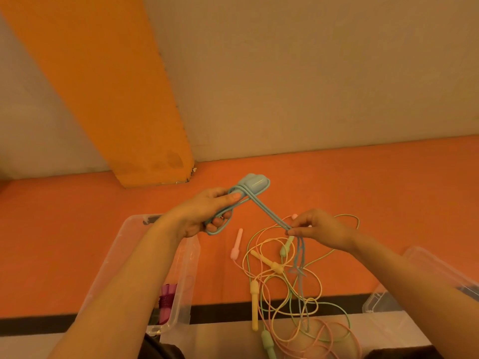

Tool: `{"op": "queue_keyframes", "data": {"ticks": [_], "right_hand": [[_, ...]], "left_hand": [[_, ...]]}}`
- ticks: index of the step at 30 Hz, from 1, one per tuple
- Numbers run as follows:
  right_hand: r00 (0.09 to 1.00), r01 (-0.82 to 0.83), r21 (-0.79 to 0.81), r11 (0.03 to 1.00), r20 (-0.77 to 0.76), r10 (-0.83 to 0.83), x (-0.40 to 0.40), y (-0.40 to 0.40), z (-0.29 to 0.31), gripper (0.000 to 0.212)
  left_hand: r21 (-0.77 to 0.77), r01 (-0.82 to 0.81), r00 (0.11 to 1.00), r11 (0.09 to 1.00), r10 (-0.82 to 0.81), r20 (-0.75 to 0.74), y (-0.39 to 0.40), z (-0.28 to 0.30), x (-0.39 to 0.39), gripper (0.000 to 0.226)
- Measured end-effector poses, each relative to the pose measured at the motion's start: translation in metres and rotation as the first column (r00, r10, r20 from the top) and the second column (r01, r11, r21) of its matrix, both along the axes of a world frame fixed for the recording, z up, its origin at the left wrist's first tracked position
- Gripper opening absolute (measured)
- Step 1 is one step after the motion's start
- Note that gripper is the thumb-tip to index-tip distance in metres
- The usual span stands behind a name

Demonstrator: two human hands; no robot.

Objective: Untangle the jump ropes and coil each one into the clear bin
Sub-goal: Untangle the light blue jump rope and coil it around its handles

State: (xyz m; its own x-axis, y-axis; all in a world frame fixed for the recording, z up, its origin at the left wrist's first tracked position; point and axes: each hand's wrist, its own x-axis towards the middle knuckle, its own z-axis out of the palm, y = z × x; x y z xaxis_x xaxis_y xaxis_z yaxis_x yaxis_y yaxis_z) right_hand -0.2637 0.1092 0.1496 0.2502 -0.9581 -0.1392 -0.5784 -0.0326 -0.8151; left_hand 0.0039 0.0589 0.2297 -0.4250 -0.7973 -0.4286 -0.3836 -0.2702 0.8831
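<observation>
Lying on the orange desk, the clear bin holds a coiled purple rope. Beside it, pink, yellow and green ropes stay tangled. The left hand grips the blue rope handles; the right hand pinches its cord.
</observation>
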Motion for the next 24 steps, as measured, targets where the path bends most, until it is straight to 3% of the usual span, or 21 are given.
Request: {"op": "queue_keyframes", "data": {"ticks": [3,8,11,14,16,18,21,24], "right_hand": [[0.998,0.054,-0.039,0.998,-0.006,-0.055,-0.001,-0.003,0.0,0.007],[0.957,0.145,0.187,0.972,0.225,-0.186,0.003,-0.002,0.002,0.009],[0.889,0.191,0.323,0.927,0.342,-0.303,0.006,0.0,0.002,0.007],[0.765,0.185,0.518,0.835,0.458,-0.453,0.008,0.0,0.007,0.016],[0.697,0.174,0.626,0.76,0.467,-0.544,0.009,0.001,0.008,0.024],[0.699,0.167,0.657,0.735,0.447,-0.558,0.013,0.003,0.006,0.027],[0.675,0.174,0.689,0.704,0.437,-0.594,0.019,0.005,0.002,0.017],[0.564,0.177,0.734,0.656,0.471,-0.678,0.019,0.002,0.002,0.009]], "left_hand": [[-0.002,-0.008,1.0,1.0,0.008,0.008,-0.001,0.0,0.001,0.022],[-0.001,0.008,1.0,1.0,-0.008,0.008,-0.002,-0.001,0.002,0.017],[-0.002,0.008,1.0,1.0,-0.008,0.002,-0.002,0.0,0.001,0.018],[-0.007,0.027,1.0,1.0,-0.027,-0.012,-0.001,0.0,0.001,0.019],[-0.021,0.053,0.998,0.998,-0.054,-0.019,0.0,0.0,-0.001,0.021],[-0.042,0.098,0.995,0.994,-0.099,-0.025,0.003,0.0,-0.004,0.021],[-0.055,0.171,0.983,0.984,-0.174,-0.054,0.006,0.001,-0.009,0.025],[-0.063,0.192,0.979,0.979,-0.196,-0.063,0.006,0.001,-0.01,0.028]]}}
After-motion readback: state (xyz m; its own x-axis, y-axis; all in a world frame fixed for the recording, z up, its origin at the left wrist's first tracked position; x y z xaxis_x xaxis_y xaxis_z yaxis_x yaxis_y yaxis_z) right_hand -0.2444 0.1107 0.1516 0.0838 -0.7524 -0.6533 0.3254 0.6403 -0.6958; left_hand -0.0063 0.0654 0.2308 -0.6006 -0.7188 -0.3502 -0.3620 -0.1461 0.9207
